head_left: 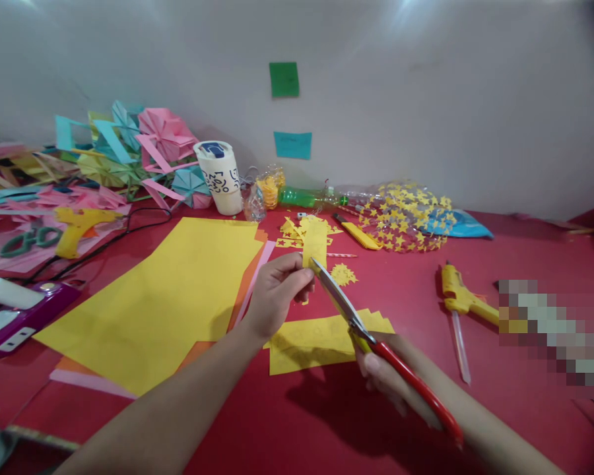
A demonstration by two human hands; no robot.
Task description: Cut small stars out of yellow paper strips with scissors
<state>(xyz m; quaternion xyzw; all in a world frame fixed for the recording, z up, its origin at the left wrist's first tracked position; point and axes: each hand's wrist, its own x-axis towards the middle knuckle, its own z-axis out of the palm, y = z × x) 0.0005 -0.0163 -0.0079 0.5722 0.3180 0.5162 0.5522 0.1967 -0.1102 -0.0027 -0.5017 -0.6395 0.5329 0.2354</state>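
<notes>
Between the fingers of my left hand (278, 287) is the lower end of a yellow paper strip (315, 239), held upright above the table. My right hand (383, 379) grips red-handled scissors (344, 302), their blade tips touching the strip's edge beside my left fingertips. Below the blades lie several cut yellow paper pieces (307, 340) in a loose stack. A small heap of yellow paper stars (344, 274) sits just past the scissors. Behind the strip are punched yellow scraps (290, 229), partly hidden by it.
Large yellow sheets (178, 297) lie at left over orange and pink ones. A yellow glue gun (458, 290) rests at right, another glue gun (72, 231) at left. Along the wall stand a white cup (220, 181), a green bottle (304, 196) and a bag of stars (406, 218). A yellow cutter (359, 232) lies nearby.
</notes>
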